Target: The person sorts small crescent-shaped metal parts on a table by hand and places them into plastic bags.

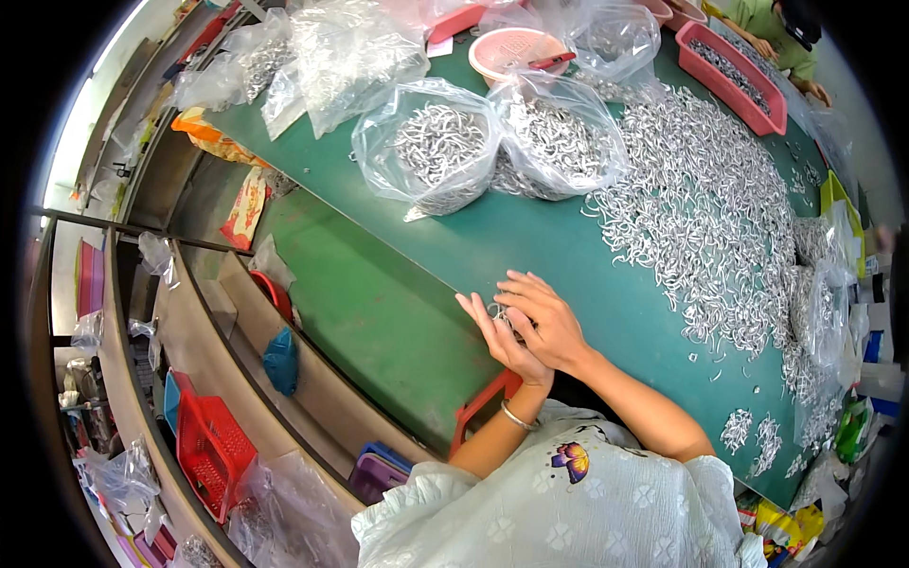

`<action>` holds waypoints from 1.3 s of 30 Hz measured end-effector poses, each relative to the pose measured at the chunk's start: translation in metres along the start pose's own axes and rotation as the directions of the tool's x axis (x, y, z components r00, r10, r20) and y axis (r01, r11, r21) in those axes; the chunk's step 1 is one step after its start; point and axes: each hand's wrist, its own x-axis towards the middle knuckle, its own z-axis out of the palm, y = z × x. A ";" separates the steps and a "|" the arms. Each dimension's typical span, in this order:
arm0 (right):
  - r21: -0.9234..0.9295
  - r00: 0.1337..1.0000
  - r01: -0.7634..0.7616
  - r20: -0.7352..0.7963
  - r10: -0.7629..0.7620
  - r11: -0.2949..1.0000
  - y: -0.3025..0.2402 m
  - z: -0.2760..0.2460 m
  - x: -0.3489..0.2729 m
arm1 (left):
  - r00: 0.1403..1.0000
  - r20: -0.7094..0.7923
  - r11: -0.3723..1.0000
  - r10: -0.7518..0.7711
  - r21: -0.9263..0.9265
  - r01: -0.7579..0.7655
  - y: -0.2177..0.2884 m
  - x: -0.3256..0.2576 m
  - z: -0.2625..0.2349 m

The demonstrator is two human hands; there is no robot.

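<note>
My left hand [508, 346] is cupped, palm up, at the near edge of the green table [407, 251]. My right hand [549, 320] curves over it from the right. Between the two palms lie some small silvery hook-shaped metal pieces [499, 312], mostly hidden by the fingers. Ahead of my hands stand two clear plastic bags, a left bag [374, 156] and a right bag [611, 142], both filled with the same pieces. To the right, a large loose heap of metal hooks [701, 208] spreads over the tabletop.
Small piles [737, 431] lie near the right edge. A pink basket [497, 49] with a red-handled tool and a long pink tray [729, 80] of pieces stand at the back. Another person [772, 33] works at the far right. Shelving with a red basket [210, 450] is at left.
</note>
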 end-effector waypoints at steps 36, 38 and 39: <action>0.757 0.975 0.094 -0.202 0.095 0.647 -0.096 -0.040 0.223 | 0.965 0.102 0.925 0.240 -0.325 -0.196 0.155 0.208 0.090; 0.651 0.969 0.027 -0.202 0.139 0.759 -0.073 -0.032 0.244 | 0.966 0.165 0.957 0.200 -0.242 -0.157 0.135 0.231 0.091; 0.571 0.984 -0.003 -0.146 0.104 0.821 -0.065 -0.031 0.246 | 0.962 0.188 0.967 0.196 -0.200 -0.157 0.128 0.240 0.086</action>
